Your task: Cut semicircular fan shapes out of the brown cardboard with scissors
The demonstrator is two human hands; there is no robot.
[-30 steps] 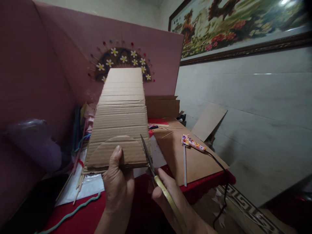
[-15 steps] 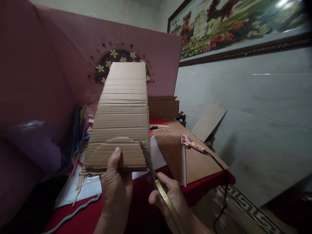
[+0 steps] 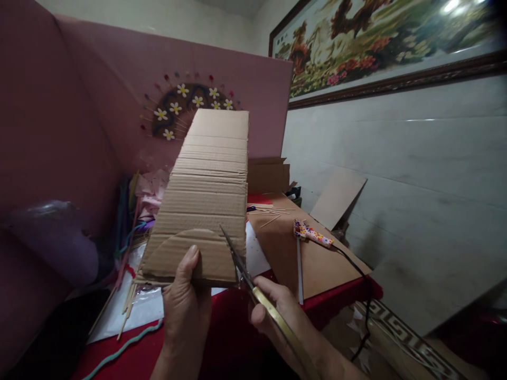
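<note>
My left hand (image 3: 188, 301) grips a corrugated cardboard sheet (image 3: 212, 184) at its near edge, thumb on top and fingers underneath. Under the thumb lies a half-round cardboard piece (image 3: 214, 261), its curved edge marked off against the sheet; whether it is joined to the sheet I cannot tell. My right hand (image 3: 279, 311) is closed around the brass-coloured handle of a pair of scissors (image 3: 240, 261). The dark blades overlap the right part of the half-round shape, near its curve, with the tip pointing up and left. The lower blade is partly hidden.
A flower-patterned glue gun (image 3: 312, 235) with a black cord lies on a brown board (image 3: 328, 269) to the right. Thin sticks (image 3: 273, 210) are scattered behind it. A teal pipe cleaner (image 3: 122, 348) rests on the red cloth (image 3: 225, 327). A flower-decorated fan (image 3: 178, 108) hangs on the pink panel.
The cardboard sheet has tilted, its far end shifting right and slightly down. The scissor tip has moved a little left relative to the half-round shape. Both hands keep their hold.
</note>
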